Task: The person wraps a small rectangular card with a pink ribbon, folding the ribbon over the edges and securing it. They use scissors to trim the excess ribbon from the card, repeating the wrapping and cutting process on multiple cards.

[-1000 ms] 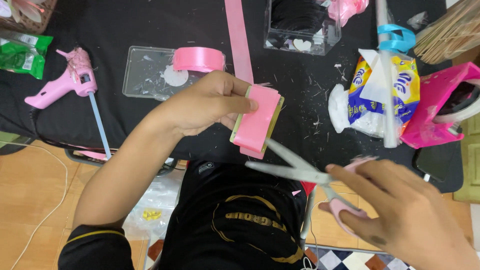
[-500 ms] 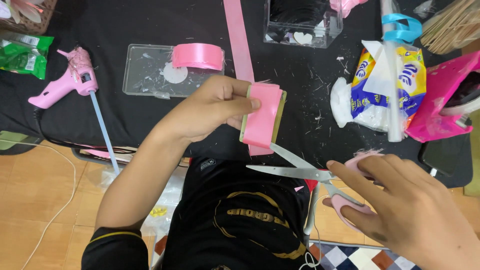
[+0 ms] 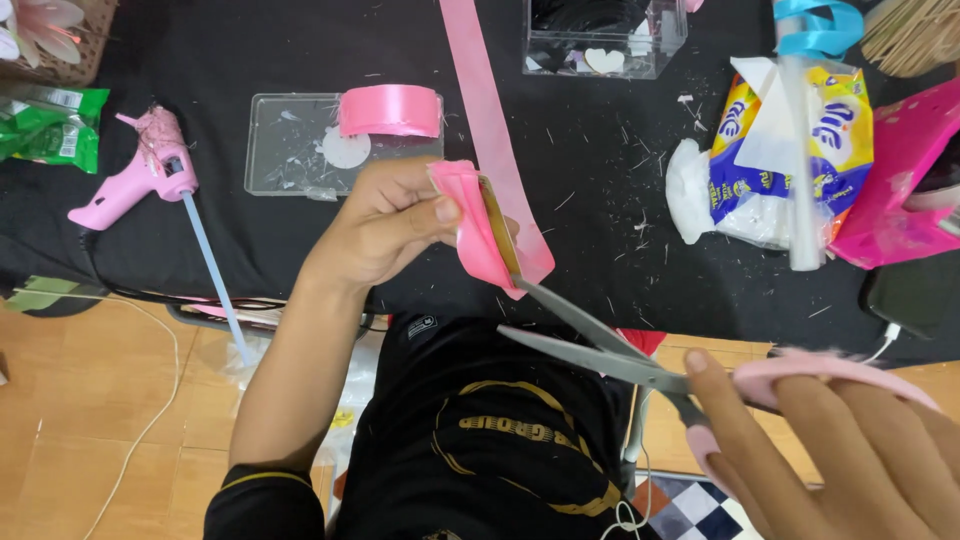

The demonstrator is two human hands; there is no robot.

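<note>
My left hand (image 3: 385, 220) pinches a piece of card wrapped in pink ribbon (image 3: 478, 228), held edge-on over the front of the black table. My right hand (image 3: 835, 450) grips pink-handled scissors (image 3: 610, 345) at the lower right. Their blades are apart, and the upper blade tip reaches under the lower end of the wrapped card. A long pink ribbon strip (image 3: 480, 90) runs from the top of the view down behind the card.
A pink ribbon roll (image 3: 388, 110) sits on a clear tray (image 3: 275, 150). A pink glue gun (image 3: 135, 170) lies at the left. At the back stands a clear box (image 3: 600, 40). Farther right are a tissue pack (image 3: 775, 150) and a pink bag (image 3: 900, 170).
My left hand has turned the wrapped card from face-on to edge-on. The scissors have moved up and left until a blade reaches the card's lower end.
</note>
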